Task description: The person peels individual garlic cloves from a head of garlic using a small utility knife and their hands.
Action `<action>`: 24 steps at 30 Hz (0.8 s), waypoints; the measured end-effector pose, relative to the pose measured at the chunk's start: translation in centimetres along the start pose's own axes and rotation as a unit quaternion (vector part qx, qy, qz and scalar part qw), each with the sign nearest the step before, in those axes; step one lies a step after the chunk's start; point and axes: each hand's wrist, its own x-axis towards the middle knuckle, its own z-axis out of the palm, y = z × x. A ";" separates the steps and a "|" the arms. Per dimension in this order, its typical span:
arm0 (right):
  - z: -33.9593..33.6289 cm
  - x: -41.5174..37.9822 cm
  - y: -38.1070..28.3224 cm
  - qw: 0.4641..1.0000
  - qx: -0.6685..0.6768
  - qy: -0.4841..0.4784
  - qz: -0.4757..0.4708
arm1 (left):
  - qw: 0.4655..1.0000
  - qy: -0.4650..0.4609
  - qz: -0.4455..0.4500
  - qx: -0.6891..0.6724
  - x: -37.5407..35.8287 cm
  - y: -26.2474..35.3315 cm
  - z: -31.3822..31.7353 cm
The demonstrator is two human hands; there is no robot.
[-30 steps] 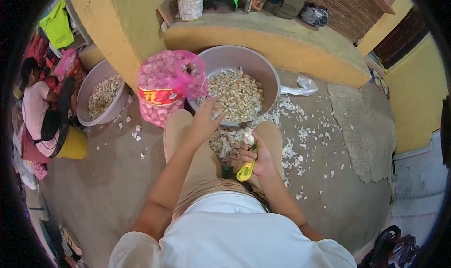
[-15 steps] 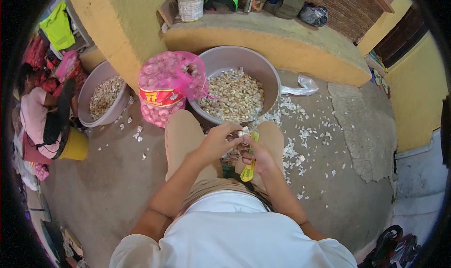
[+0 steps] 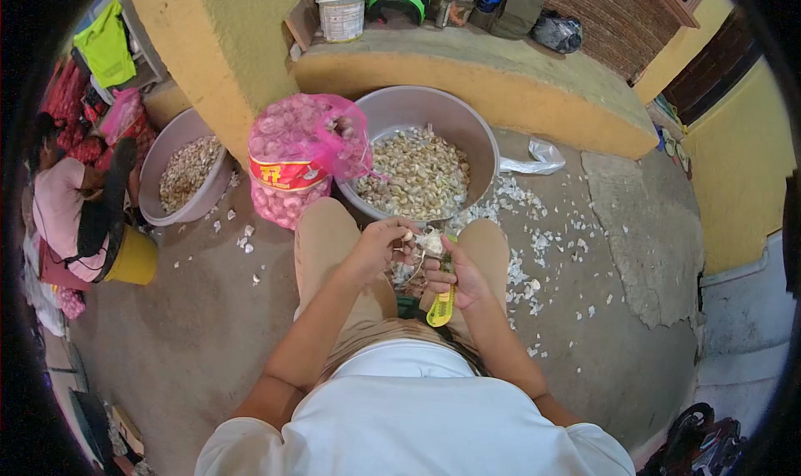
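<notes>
Pinching what looks like a single garlic clove (image 3: 408,236) between thumb and fingertips, the left hand (image 3: 380,246) is nearly closed, just beside the whitish garlic bulb (image 3: 431,243). The right hand (image 3: 460,282) is curled shut around a yellow utility knife (image 3: 440,309), its thumb raised against the bulb; whether the blade touches the bulb cannot be told. Both hands are above the gap between the person's knees, near the front of a wide grey basin (image 3: 417,107) part-filled with loose cloves (image 3: 417,171). A pink mesh bag (image 3: 288,138) of garlic stands against the basin's left side, and papery skins (image 3: 521,280) litter the floor to its right.
</notes>
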 end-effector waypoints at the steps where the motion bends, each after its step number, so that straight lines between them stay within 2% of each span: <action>1: -0.4 0.1 -0.1 1.000 0.016 -0.007 -0.003 | 1.000 -0.020 -0.017 -0.015 0.1 0.0 -0.6; 2: -0.7 0.2 -0.1 0.999 0.033 -0.014 -0.006 | 0.998 -0.039 -0.035 -0.030 0.3 0.1 -1.1; 5: -1.1 0.1 -0.5 1.000 -0.013 -0.018 -0.019 | 0.996 0.032 -0.056 0.062 0.9 0.5 -1.8; 8: -2.0 0.2 -0.8 1.000 -0.026 0.005 0.001 | 0.986 0.116 0.121 0.018 3.3 -0.6 -2.8; 9: -2.2 0.3 -0.8 0.999 -0.034 0.016 -0.005 | 0.945 0.156 0.222 0.186 3.7 -0.1 -2.4; 10: -2.3 0.5 -0.8 0.999 -0.041 0.028 -0.012 | 0.864 0.188 0.313 0.345 4.1 0.4 -2.0; 11: -2.5 0.6 -0.8 0.998 -0.048 0.040 -0.018 | 0.749 0.212 0.393 0.490 4.1 0.8 -1.4; 14: -2.7 0.7 -0.6 0.997 -0.051 0.056 -0.026 | 0.685 0.068 0.398 0.607 2.8 1.4 0.5; 17: -2.1 0.7 -0.7 0.990 -0.102 0.086 -0.041 | 0.786 -0.037 0.253 0.563 1.5 0.3 2.3; 20: -1.6 0.8 -0.6 0.983 -0.101 0.144 -0.050 | 0.770 -0.026 0.167 0.615 0.7 -0.3 3.1; 23: -1.8 0.9 -0.7 0.986 -0.089 0.127 -0.055 | 0.807 -0.010 0.198 0.556 0.8 -1.3 2.5; 24: -1.7 0.9 -0.6 0.986 -0.093 0.128 -0.049 | 0.800 -0.007 0.194 0.568 0.7 -1.2 2.5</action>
